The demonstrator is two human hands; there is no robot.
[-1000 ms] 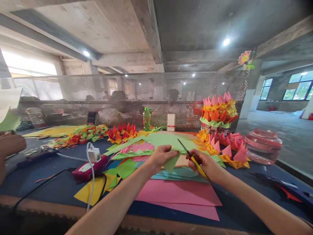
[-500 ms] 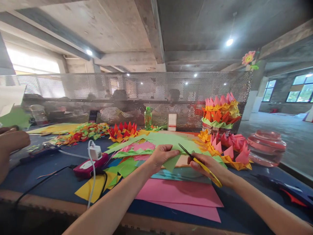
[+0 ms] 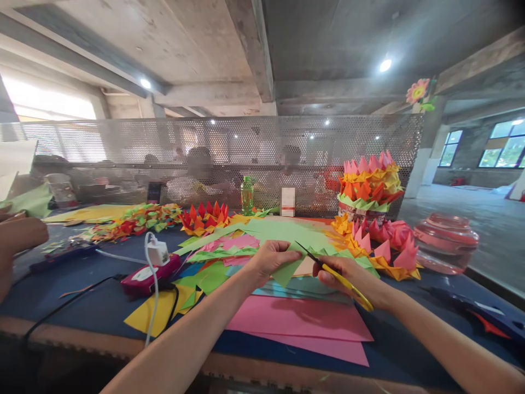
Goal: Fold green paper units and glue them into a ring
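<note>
My left hand [image 3: 273,261] pinches a piece of green paper [image 3: 286,272] between thumb and fingers, one corner hanging down. In my right hand [image 3: 337,271] is a pair of yellow-handled scissors [image 3: 348,284], its dark blades pointing up and left at the paper's edge. Whether the blades touch the paper I cannot tell. Beneath both hands lie stacked coloured sheets, with pale green paper [image 3: 305,234] behind and pink paper [image 3: 303,317] nearest me. Folded orange and pink paper pieces [image 3: 383,249] stand just beyond my right hand.
A purple power strip [image 3: 150,276] with a white charger and cables lies at left. A clear jar [image 3: 446,243] and a tiered folded-paper piece [image 3: 369,183] stand at right. A green bottle [image 3: 247,197] stands before the perforated metal screen [image 3: 254,142]. Another person's hand [image 3: 22,235] holds paper at far left.
The scissors' blades have shifted slightly left and look closer together, while both hands stay nearly in place. The whole view has tilted a little.
</note>
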